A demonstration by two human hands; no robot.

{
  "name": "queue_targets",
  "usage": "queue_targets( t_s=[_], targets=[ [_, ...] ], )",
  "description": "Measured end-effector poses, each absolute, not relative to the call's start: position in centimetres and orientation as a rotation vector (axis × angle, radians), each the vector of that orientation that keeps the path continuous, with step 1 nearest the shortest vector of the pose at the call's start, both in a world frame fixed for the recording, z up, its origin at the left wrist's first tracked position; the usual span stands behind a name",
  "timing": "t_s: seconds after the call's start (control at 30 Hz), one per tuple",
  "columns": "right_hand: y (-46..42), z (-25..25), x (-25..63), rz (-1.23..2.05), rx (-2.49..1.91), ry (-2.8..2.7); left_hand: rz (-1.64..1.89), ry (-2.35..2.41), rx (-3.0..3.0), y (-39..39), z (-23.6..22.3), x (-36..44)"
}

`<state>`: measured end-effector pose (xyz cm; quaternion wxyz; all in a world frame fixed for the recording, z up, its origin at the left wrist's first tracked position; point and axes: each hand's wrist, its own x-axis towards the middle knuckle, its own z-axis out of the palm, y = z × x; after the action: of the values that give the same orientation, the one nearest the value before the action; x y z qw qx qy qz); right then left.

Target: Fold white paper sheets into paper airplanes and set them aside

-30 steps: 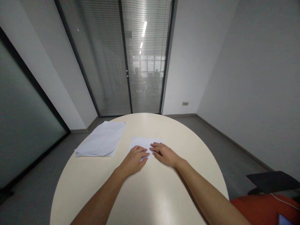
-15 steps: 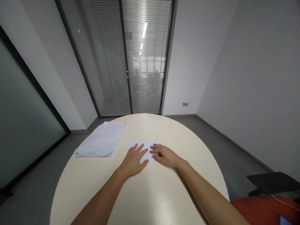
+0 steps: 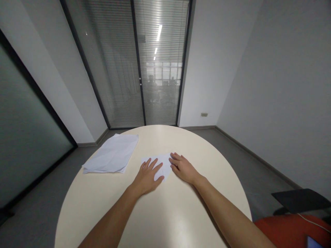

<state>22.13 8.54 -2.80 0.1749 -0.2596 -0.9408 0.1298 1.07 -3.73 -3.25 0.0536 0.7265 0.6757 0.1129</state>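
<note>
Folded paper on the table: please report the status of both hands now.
Left hand flat on folded paper, fingers spread. Right hand pressing its right edge. Paper stack lies apart, to the left on round table. Nothing between.

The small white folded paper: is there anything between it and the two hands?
Nothing visible. The left hand lies flat on the small white folded paper, and the right hand touches its right edge on the round cream table.

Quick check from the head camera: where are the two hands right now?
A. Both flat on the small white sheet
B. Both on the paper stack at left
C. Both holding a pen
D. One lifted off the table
A: the left hand and right hand press flat on the small white sheet, apart from the paper stack.
</note>
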Motion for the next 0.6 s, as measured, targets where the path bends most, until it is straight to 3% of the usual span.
queue_targets(
  t_s=[0.17,0.6],
  targets=[
    [8.1,-2.4,21.8,0.473,-0.432,-2.699,0.336,2.061,2.2,-3.7,-3.2,1.0],
    [8.8,-3.0,22.0,0.206,-0.76,-2.587,0.33,2.096,2.234,-4.0,-2.7,1.4]
  ],
)
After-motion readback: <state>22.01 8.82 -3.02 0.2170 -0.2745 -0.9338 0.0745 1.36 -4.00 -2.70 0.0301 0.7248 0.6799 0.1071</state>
